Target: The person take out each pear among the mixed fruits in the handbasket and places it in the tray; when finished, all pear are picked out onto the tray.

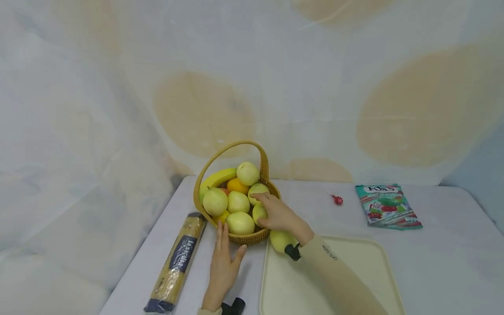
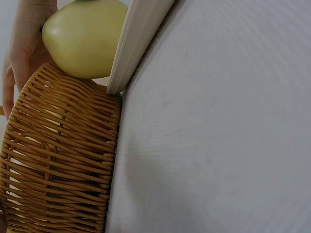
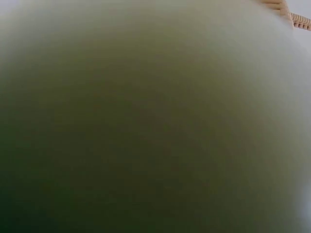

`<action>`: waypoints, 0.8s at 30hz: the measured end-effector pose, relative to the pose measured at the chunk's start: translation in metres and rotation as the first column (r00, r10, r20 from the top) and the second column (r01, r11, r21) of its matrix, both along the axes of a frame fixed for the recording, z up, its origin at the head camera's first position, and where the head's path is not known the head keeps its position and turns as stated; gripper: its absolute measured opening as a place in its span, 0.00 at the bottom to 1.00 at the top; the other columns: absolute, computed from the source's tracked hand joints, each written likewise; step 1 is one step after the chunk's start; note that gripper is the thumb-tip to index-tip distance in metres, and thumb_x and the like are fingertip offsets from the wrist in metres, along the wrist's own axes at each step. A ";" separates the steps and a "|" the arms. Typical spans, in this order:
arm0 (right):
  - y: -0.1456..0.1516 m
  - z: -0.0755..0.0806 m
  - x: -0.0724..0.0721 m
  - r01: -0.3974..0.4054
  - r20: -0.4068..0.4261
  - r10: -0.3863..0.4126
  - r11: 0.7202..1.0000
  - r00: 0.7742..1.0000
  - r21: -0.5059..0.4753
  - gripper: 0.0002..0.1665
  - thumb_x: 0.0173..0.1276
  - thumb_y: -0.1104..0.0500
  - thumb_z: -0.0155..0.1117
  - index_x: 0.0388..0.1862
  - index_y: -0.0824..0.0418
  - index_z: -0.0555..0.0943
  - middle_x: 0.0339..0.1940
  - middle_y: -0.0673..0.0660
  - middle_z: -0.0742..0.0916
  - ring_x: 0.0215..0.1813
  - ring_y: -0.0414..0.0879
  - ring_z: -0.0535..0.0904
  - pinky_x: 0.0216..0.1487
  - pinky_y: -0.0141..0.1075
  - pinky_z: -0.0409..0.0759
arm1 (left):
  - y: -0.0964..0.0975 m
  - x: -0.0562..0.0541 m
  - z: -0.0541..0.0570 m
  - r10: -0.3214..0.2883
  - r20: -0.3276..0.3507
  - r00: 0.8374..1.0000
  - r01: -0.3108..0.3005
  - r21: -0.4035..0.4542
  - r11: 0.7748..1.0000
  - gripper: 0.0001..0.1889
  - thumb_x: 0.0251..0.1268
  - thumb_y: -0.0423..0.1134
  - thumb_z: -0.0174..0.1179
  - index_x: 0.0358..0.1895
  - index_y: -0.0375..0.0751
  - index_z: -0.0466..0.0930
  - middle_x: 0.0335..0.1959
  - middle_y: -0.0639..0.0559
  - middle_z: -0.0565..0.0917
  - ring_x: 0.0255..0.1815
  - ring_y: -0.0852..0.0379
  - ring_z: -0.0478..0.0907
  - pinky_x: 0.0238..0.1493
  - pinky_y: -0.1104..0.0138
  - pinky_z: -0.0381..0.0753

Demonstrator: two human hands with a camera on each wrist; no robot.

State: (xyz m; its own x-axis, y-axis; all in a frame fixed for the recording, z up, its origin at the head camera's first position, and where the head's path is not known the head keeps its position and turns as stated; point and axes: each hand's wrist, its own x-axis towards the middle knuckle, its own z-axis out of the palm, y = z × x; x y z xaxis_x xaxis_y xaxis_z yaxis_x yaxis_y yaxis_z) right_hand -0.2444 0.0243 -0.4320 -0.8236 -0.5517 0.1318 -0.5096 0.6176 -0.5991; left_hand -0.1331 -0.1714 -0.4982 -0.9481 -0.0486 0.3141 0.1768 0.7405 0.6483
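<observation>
A wicker basket (image 1: 248, 239) with a tall handle holds several pale green pears (image 1: 240, 223), a banana (image 1: 222, 176) and an orange fruit (image 1: 238, 185). My right hand (image 1: 280, 214) reaches over the basket's right side, thumb and fingers around a pear (image 1: 259, 212). My left hand (image 1: 223, 267) is at the basket's front left, its fingers straight and the fingertips right at the rim. Outside the basket, one more pear (image 1: 281, 241) lies on the tray's corner, below my right wrist. Close-up pale green blur fills most of the right wrist view.
A cream tray (image 1: 378, 280) stands right of the basket, partly under my right forearm. A long pack of spaghetti (image 1: 179, 262) lies at left. Toward the back right are a red lollipop (image 1: 337, 200) and a green candy bag (image 1: 387, 206). Patterned cloth (image 1: 307, 109) hangs behind the table.
</observation>
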 end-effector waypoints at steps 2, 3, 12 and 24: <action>0.001 0.003 0.000 -0.020 0.012 0.020 1.000 1.000 0.005 0.42 0.62 0.58 0.68 0.74 0.54 0.62 0.70 0.62 0.72 0.69 0.57 0.69 0.65 0.54 0.73 | 0.000 -0.001 0.000 -0.002 0.004 1.000 0.002 -0.003 1.000 0.43 0.68 0.48 0.59 0.78 0.40 0.45 0.80 0.39 0.44 0.75 0.33 0.54 0.67 0.39 0.63; 0.003 0.005 -0.001 -0.035 0.021 0.035 0.999 0.999 0.006 0.42 0.62 0.58 0.68 0.74 0.55 0.62 0.70 0.62 0.73 0.70 0.58 0.69 0.65 0.54 0.73 | 0.001 -0.001 0.000 -0.002 0.008 1.000 0.002 0.001 1.000 0.43 0.68 0.48 0.59 0.78 0.40 0.45 0.80 0.39 0.44 0.76 0.34 0.54 0.68 0.39 0.63; 0.020 0.020 -0.010 -0.157 0.049 0.157 0.988 0.986 -0.003 0.41 0.63 0.59 0.68 0.73 0.60 0.63 0.70 0.62 0.72 0.68 0.57 0.71 0.65 0.52 0.73 | -0.001 0.000 0.002 0.008 0.020 1.000 -0.008 -0.010 1.000 0.43 0.68 0.49 0.59 0.78 0.41 0.45 0.80 0.40 0.44 0.76 0.34 0.53 0.68 0.39 0.62; 0.019 0.005 -0.026 -0.178 -0.011 0.179 0.983 0.984 0.033 0.39 0.63 0.57 0.68 0.72 0.58 0.65 0.62 0.59 0.79 0.61 0.52 0.76 0.61 0.48 0.76 | -0.001 -0.001 -0.003 0.017 0.019 1.000 -0.017 0.000 1.000 0.43 0.68 0.49 0.58 0.78 0.42 0.45 0.80 0.41 0.44 0.76 0.35 0.52 0.69 0.40 0.61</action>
